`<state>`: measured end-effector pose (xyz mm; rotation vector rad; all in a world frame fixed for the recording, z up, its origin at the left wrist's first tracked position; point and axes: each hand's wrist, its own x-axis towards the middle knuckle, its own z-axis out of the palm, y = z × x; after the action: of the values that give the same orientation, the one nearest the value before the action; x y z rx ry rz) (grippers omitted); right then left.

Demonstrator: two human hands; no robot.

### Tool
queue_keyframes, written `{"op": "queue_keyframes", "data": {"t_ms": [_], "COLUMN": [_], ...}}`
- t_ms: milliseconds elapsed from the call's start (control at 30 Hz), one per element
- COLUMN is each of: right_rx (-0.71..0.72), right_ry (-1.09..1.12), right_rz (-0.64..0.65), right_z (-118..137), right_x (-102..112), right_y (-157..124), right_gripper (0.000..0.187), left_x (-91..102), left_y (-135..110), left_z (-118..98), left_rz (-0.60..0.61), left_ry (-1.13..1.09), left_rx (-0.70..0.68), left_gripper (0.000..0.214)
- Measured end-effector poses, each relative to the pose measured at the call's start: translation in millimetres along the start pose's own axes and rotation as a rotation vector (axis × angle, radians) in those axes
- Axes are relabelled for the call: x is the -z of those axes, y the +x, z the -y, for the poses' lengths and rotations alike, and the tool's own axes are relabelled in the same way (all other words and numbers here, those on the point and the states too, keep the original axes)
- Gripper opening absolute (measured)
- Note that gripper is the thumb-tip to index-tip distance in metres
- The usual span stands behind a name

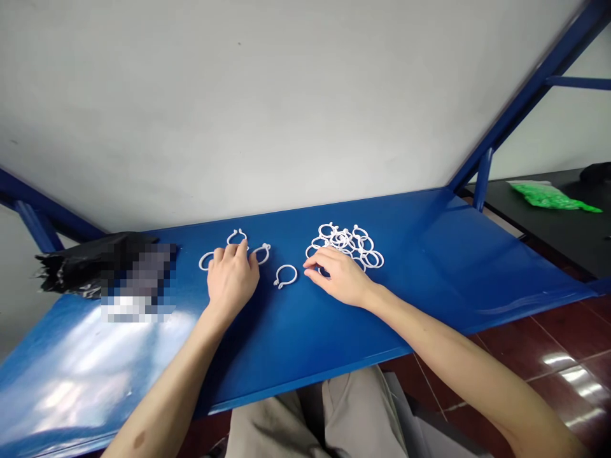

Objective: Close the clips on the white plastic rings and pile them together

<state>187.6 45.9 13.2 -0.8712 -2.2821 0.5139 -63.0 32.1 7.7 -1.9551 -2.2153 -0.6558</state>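
White plastic curtain rings with small knobbed ends lie on a blue bench. My left hand (232, 275) is palm down with its fingers bent together over a small group of them. One curtain ring (236, 237) shows beyond its fingertips, another ring (205, 261) to the left, and a third ring (262, 255) by the thumb. What its fingers grip, if anything, is hidden. A single ring (286, 275) lies between my hands. My right hand (340, 273) hovers at the near edge of a ring pile (344, 239), thumb and forefinger slightly apart, nothing visible between their tips.
The blue bench (305, 343) meets a pale wall (286, 114) at its back. Black plastic bags (100, 254) lie at the left, partly blurred out. Blue frame bars (520, 102) slant upward at the right. A green packet (548, 196) rests on a black table (573, 235) beyond.
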Motion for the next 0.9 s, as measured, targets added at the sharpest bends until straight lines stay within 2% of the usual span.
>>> {"op": "queue_keyframes", "data": {"t_ms": [100, 200, 267, 333, 400, 467, 600, 667, 767, 900], "right_rx": [-0.014, -0.025, -0.014, 0.02, 0.06, 0.072, -0.04, -0.105, -0.162, -0.191], "right_ry": [-0.001, -0.022, -0.045, -0.055, -0.034, 0.016, 0.189, 0.265, 0.345, 0.379], "right_rz": [0.006, 0.007, 0.015, 0.049, 0.084, 0.076, -0.077, -0.148, -0.164, -0.145], "right_z": [-0.6, -1.4, -2.4, -3.5, -4.3, -4.2, -0.9, 1.8, 5.4, 8.0], "right_x": [1.2, 1.9, 1.7, 1.0, -0.3, -1.7, -2.3, -2.1, -3.4, -7.2], "right_y": [0.9, 1.6, 1.1, -0.1, -1.2, -1.3, 0.9, 1.7, 1.2, -0.7], "right_gripper": [0.011, 0.011, 0.012, 0.017, 0.027, 0.031, 0.017, 0.012, 0.011, 0.009], "left_x": [0.5, -1.0, -2.6, -3.0, -1.2, 1.9, 5.4, 4.4, 2.1, 1.4], "left_y": [-3.9, -7.5, -8.5, -9.1, -10.2, -12.4, -19.1, -22.2, -25.6, -28.9], "left_z": [0.3, -3.8, -7.0, -10.2, -13.9, -18.2, -29.0, -35.0, -43.2, -50.0], "left_rz": [0.021, 0.13, 0.166, 0.178, 0.197, 0.242, 0.369, 0.372, 0.332, 0.32], "left_ry": [0.063, -0.021, -0.088, -0.181, -0.319, -0.483, -0.834, -0.969, -1.054, -1.081], "left_rx": [-0.297, -0.566, -0.64, -0.655, -0.624, -0.526, -0.22, -0.117, -0.048, -0.027], "left_gripper": [0.049, 0.038, 0.025, 0.022, 0.022, 0.021, 0.023, 0.024, 0.026, 0.032]}}
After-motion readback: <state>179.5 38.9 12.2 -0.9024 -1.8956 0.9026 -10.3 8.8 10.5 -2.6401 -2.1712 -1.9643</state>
